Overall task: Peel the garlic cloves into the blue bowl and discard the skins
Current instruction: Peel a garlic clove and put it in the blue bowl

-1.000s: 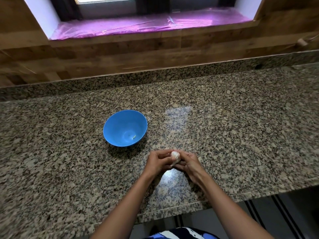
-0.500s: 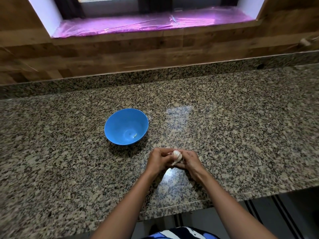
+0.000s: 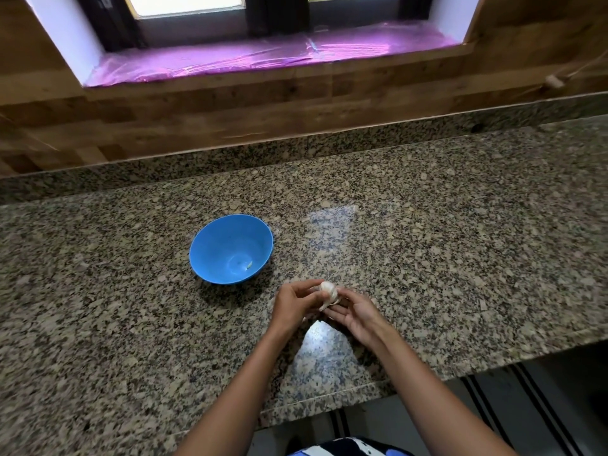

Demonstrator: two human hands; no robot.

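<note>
Since the earlier frames the right hand (image 3: 353,312) has rolled over: its back faced the camera then, and now the palm is turned up with the fingers stretched further out. The blue bowl (image 3: 210,255) and the left hand (image 3: 291,306) sit much where they were.

At left of centre the bowl stands upright on the granite countertop (image 3: 460,241), its shadow falling toward the lower left. One small pale piece (image 3: 249,264) lies on its floor; it is too small to tell whether it is a clove or a scrap of skin.

Just right of and below the bowl, apart from it, the left hand curls its fingers and thumb toward the garlic bulb (image 3: 328,291). Its fingertips are hidden behind the bulb and its own knuckles. The bulb is held above the counter between the two hands, near the front edge, with papery skin hanging at its lower side. How much of it is peeled cannot be made out.

The right hand holds the bulb from the other side, thumb on top and fingers narrowly spread beneath, palm exposed.

Both forearms run off the bottom edge. A patch of striped clothing (image 3: 345,449) is cut off at bottom centre, and a striped floor (image 3: 493,399) shows at lower right. Across the top, a purple-lined window sill (image 3: 263,57) is cropped by the frame.
</note>
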